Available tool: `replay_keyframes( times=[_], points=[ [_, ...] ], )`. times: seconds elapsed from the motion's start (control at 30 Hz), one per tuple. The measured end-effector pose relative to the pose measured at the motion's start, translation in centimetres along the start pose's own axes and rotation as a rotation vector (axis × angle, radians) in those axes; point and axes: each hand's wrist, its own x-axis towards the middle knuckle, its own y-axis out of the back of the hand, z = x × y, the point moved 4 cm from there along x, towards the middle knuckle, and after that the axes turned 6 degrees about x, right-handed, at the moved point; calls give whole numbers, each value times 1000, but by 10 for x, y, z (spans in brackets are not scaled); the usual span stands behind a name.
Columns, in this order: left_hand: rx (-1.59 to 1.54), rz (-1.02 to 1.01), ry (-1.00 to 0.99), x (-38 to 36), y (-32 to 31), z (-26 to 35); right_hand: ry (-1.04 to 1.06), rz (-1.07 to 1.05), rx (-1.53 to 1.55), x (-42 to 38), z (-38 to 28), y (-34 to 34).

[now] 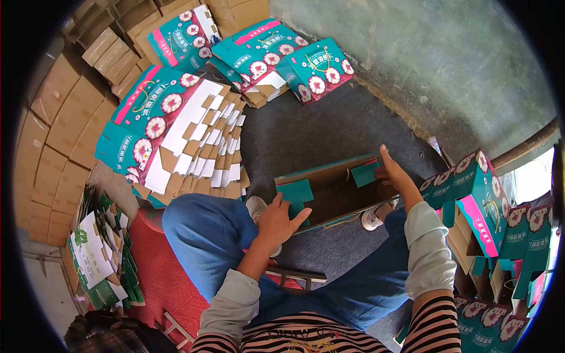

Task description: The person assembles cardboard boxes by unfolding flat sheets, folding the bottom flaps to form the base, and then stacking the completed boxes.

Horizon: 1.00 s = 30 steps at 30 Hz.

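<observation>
An open-topped cardboard gift box (341, 191) sits on the floor between my feet, its brown inside facing up. Teal end flaps fold inward at both ends, the left flap (297, 191) and the right flap (365, 174). My left hand (278, 222) rests at the box's left end, thumb and fingers apart, against the teal card. At the opposite end is my right hand (395, 176), thumb raised away from the fingers, which touch the edge beside the right flap. Neither hand is wrapped round anything. A cord (341, 221) shows along the box's near side.
Flat printed cartons (156, 120) lie fanned in a stack at left, with more carton stacks (259, 50) behind. Brown boxes (65, 123) line the left wall. Assembled teal boxes (479, 203) stand at right. Green-white card sheets (97, 253) lie by a red mat (168, 259).
</observation>
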Motion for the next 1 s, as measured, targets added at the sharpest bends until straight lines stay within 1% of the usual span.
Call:
replay_keyframes(
  times=[0.03,0.13,0.27,0.37,0.43,0.47,0.53,0.57,0.63,0.73,0.77,0.83,0.93,1.0],
  points=[
    [5,-10,-16,1,2,1,-25,18,52,-1,-2,1],
    [-24,2,-45,2,-2,0,-64,32,70,4,-3,0],
    [-72,44,-74,2,-8,-1,-24,-46,43,18,4,3],
    [-351,197,-44,-7,-10,-8,13,-93,73,18,5,7],
    [-426,272,36,-17,-4,-13,11,-108,61,12,3,9],
    [-463,311,78,-22,1,-15,20,-73,28,13,6,13],
    [-480,242,88,-25,7,-16,44,-10,-41,22,14,18],
    [-487,212,95,-27,8,-16,132,-13,-223,27,14,17],
    [-463,248,82,-26,5,-20,308,-15,-589,29,11,13],
    [-393,325,13,-26,10,-15,315,-43,-940,21,10,-1],
    [-361,354,-17,-27,12,-14,341,2,-1010,15,8,-7],
    [-384,315,-31,-26,9,-13,398,96,-1146,5,3,-18],
    [-358,253,-68,-24,13,-4,710,122,-1371,-7,-11,-39],
    [-331,200,-87,-21,13,0,668,3,-1372,-3,-15,-52]
  ],
)
